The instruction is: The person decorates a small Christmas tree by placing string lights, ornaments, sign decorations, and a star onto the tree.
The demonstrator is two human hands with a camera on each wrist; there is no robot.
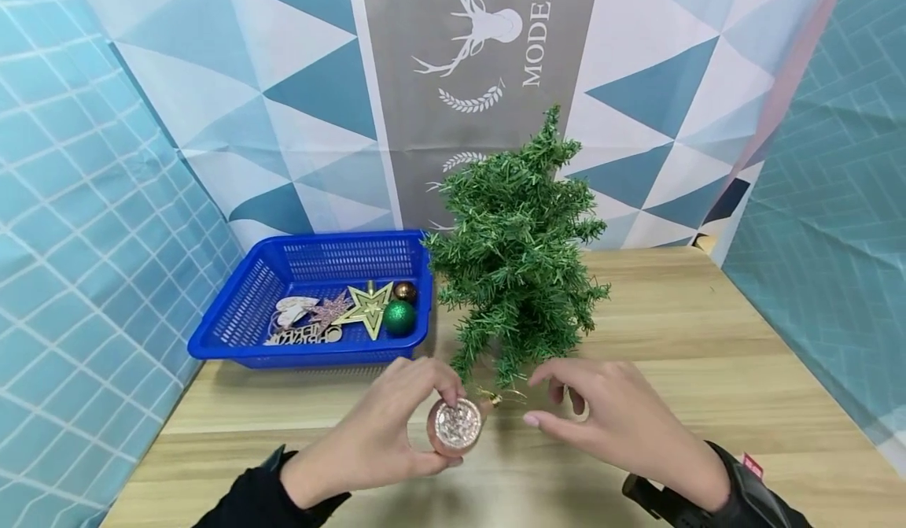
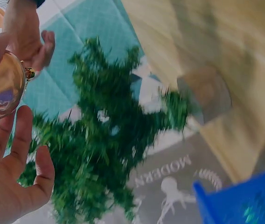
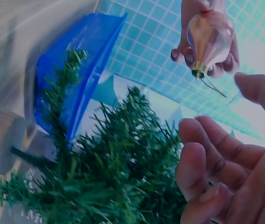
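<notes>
Ornament (image 1: 456, 427), pinched in the left hand (image 1: 385, 426), aims its gold cap (image 1: 494, 400) toward two o'clock; the empty right hand (image 1: 612, 410) hovers at three, fingertips apart.

Glossy rose-gold bauble with silvery textured round face (image 1: 456, 426): pinched in left hand (image 1: 375, 435). Gold cap (image 1: 493, 400) points rightward.

Wood-grain tabletop (image 1: 708, 347), head view: blue basket (image 1: 304, 352) sits at 10 o'clock; green tree (image 1: 520, 256) stands upright at 12 on wooden base (image 2: 209, 95).
</notes>
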